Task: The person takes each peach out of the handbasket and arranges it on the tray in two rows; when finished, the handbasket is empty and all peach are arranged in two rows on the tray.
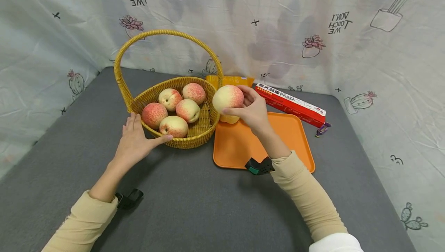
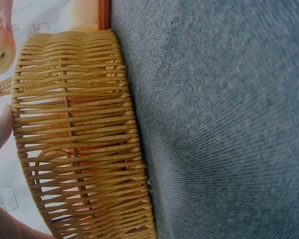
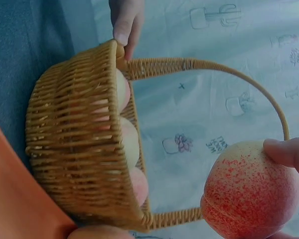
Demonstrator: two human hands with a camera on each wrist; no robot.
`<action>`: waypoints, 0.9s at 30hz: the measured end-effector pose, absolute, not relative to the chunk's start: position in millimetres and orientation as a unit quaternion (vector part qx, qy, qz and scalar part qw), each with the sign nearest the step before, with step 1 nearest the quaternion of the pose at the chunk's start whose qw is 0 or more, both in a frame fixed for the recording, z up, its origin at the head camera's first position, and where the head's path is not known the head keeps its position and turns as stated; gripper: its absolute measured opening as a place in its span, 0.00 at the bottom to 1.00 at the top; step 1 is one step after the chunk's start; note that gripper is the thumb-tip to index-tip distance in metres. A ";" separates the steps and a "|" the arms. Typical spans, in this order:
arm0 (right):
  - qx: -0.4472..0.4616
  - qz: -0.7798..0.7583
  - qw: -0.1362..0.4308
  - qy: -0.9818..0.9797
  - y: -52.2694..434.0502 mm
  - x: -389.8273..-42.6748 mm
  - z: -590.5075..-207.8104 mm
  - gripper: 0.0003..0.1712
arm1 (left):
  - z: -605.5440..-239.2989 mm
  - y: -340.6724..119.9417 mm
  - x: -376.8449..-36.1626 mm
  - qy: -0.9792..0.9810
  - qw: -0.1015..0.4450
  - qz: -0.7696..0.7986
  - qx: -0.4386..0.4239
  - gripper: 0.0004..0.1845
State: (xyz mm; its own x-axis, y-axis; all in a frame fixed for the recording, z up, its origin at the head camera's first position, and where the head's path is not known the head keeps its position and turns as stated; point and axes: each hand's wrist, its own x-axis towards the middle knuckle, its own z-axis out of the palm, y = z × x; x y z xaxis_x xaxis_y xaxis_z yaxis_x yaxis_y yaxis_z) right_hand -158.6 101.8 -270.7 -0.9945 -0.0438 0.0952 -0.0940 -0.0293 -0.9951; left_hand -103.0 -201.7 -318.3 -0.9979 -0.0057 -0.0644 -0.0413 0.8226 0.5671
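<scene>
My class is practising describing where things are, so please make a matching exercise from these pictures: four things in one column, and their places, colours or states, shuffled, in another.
Things:
1. Left hand
2. Right hand
3. Rectangular tray
4. Pasta box

Descriptions:
A. Red and white, next to a purple-wrapped candy
B. Touching the rim of the wicker basket
C. Orange, lying flat on the grey tabletop
D. Holding a peach

Pairs: 1-B, 2-D, 3-C, 4-A
</scene>
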 end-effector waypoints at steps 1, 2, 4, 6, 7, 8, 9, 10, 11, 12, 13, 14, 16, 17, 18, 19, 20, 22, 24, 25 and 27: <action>0.045 0.714 0.017 -0.699 104.1 -158.7 -271.7 0.43 | -318.3 -201.6 -103.0 0.954 0.029 0.298 -0.012 0.69; 0.041 0.711 0.016 -0.702 106.6 -159.1 -272.8 0.43 | -318.3 -201.5 -103.1 0.954 0.030 0.298 -0.012 0.69; 0.035 0.707 0.016 -0.706 111.4 -159.4 -274.3 0.44 | -318.4 -201.3 -103.2 0.954 0.032 0.299 -0.012 0.69; 0.029 0.704 0.017 -0.709 116.5 -160.1 -275.6 0.44 | -318.3 -201.0 -103.0 0.953 0.034 0.299 -0.013 0.69; 0.027 0.703 0.019 -0.710 119.2 -160.6 -276.0 0.43 | -318.1 -201.0 -103.0 0.954 0.035 0.299 -0.014 0.69; 0.025 0.703 0.021 -0.710 122.0 -161.2 -276.4 0.43 | -318.1 -201.0 -103.0 0.954 0.036 0.298 -0.015 0.69; 0.021 0.704 0.023 -0.710 124.8 -161.4 -276.2 0.43 | -318.1 -201.0 -103.0 0.954 0.036 0.298 -0.015 0.69; 0.016 0.705 0.024 -0.709 128.0 -161.9 -276.4 0.43 | -318.1 -201.1 -103.0 0.954 0.036 0.297 -0.016 0.69; 0.010 0.705 0.025 -0.708 131.6 -162.5 -276.4 0.44 | -318.1 -201.1 -103.1 0.954 0.036 0.296 -0.015 0.69; 0.003 0.706 0.026 -0.707 135.2 -162.9 -276.3 0.44 | -318.2 -201.1 -103.1 0.954 0.036 0.296 -0.015 0.69; -0.004 0.707 0.026 -0.707 139.0 -163.4 -276.3 0.44 | -318.3 -201.2 -103.3 0.955 0.037 0.295 -0.016 0.69; -0.011 0.706 0.027 -0.707 143.0 -163.9 -276.4 0.44 | -318.5 -201.2 -103.4 0.954 0.038 0.296 -0.015 0.69; -0.023 0.702 0.030 -0.711 151.3 -164.5 -276.6 0.43 | -318.9 -201.2 -103.7 0.954 0.040 0.295 -0.015 0.69; -0.028 0.698 0.031 -0.715 155.4 -164.8 -276.9 0.42 | -319.1 -201.2 -104.0 0.954 0.040 0.295 -0.015 0.69; -0.032 0.692 0.033 -0.720 159.5 -164.8 -277.2 0.42 | -319.3 -201.2 -104.1 0.955 0.041 0.295 -0.015 0.69; -0.036 0.686 0.033 -0.726 163.7 -164.8 -277.4 0.42 | -319.6 -201.4 -104.4 0.955 0.041 0.294 -0.015 0.69; -0.040 0.681 0.033 -0.730 167.8 -164.7 -277.9 0.43 | -319.7 -201.4 -104.5 0.955 0.041 0.293 -0.014 0.69; -0.051 0.669 0.029 -0.741 175.5 -164.0 -278.8 0.43 | -320.3 -201.7 -104.8 0.955 0.040 0.292 -0.014 0.69; -0.061 0.659 0.026 -0.749 182.8 -163.3 -280.7 0.43 | -320.4 -201.7 -104.6 0.956 0.039 0.292 -0.013 0.69; -0.067 0.655 0.024 -0.752 186.3 -162.8 -281.6 0.44 | -320.4 -201.8 -104.5 0.956 0.038 0.292 -0.013 0.69; -0.079 0.651 0.022 -0.754 193.2 -162.2 -284.1 0.44 | -320.3 -201.9 -104.2 0.956 0.037 0.292 -0.013 0.69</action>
State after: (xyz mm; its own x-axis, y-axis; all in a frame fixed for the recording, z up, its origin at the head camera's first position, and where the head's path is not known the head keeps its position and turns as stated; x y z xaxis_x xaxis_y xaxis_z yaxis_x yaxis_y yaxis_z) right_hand -162.2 193.2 -284.1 -0.9866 0.1477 -0.0688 0.0895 0.1390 -0.9862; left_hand -104.2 -201.9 -320.3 -0.9969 -0.0033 -0.0784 -0.0466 0.8290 0.5573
